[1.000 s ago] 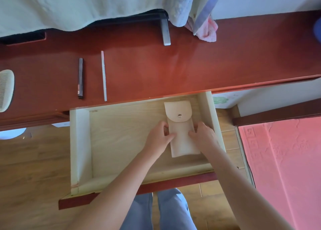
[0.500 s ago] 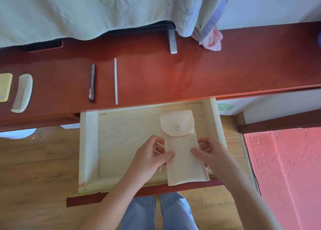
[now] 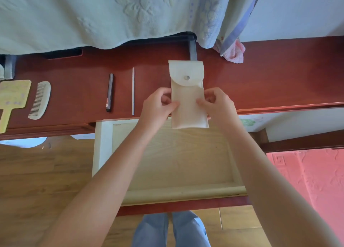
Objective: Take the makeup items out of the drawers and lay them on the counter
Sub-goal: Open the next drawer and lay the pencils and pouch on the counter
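- Head view, looking straight down: a person's two bare forearms reach forward over an open drawer (image 3: 103, 146) of pale wood toward a dark red-brown counter (image 3: 270, 79).
- Both hands hold a flat, cream-coloured pouch (image 3: 188, 105) between them.
- The left hand (image 3: 158, 107) pinches the pouch's left edge, with the thumb on the front face and the fingers curled behind.
- The right hand (image 3: 217, 105) grips the right edge in the same way.
- The pouch's long axis runs directly away from the person, nearly square to the counter's front edge.
- Its rounded flap, closed with a small metal snap (image 3: 187, 77), points to the back of the counter; its straight bottom edge points toward the person.
- Most of the pouch is over the counter, and the bottom end overhangs the front edge above the drawer. Whether it rests on the counter or is held just above it cannot be told.
- To the left of the pouch, a thin silver stick (image 3: 133, 91) and a dark tube (image 3: 109, 92) lie on the counter, side by side and parallel to the pouch.
- Farther left lie a pale comb (image 3: 40, 100) and a yellow paddle-shaped item (image 3: 14, 95) at the picture's edge.
- A pale green embossed cloth (image 3: 93, 13) hangs over the back of the counter.
- Blue jeans (image 3: 171, 230) show below the drawer front.
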Available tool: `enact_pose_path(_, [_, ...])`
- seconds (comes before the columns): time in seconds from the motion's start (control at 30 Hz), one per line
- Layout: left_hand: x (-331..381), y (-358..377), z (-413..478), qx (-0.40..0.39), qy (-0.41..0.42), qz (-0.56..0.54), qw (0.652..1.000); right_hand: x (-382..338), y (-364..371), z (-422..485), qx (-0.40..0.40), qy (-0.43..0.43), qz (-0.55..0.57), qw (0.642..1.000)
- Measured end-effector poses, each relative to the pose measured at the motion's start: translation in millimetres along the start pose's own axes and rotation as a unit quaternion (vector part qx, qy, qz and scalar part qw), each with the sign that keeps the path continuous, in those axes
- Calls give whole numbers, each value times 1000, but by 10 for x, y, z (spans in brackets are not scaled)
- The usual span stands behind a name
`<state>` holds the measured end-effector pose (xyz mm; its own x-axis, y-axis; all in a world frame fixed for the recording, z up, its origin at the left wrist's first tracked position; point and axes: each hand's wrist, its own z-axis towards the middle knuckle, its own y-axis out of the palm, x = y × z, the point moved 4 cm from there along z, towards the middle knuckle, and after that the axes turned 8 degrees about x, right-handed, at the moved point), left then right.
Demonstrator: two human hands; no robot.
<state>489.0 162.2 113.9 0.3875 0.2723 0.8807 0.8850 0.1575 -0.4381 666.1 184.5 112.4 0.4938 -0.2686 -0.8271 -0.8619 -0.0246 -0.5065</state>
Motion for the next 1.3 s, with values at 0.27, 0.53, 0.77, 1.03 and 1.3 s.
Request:
enact_pose_path(0.27, [-133, 94, 396, 78, 14, 74, 994, -96, 259, 468, 29, -71, -91, 993])
enact_pose_path(0.53, [-79, 43, 216, 137, 97, 135, 976, -17, 225, 324, 54, -119, -141, 981])
enact_pose_path(0.77, [-500, -163, -853, -31, 222, 249, 942, 497, -84, -769, 7, -164, -161, 973])
enact_pose_path(1.03, [-1317, -408, -1980, -90, 208, 383, 895, 1194, -97, -1860, -72, -220, -329, 916])
enact_pose_path(1.3, [-1469, -379, -2015, 1, 192, 441, 877, 1390, 40, -1916, -6, -238, -395, 887])
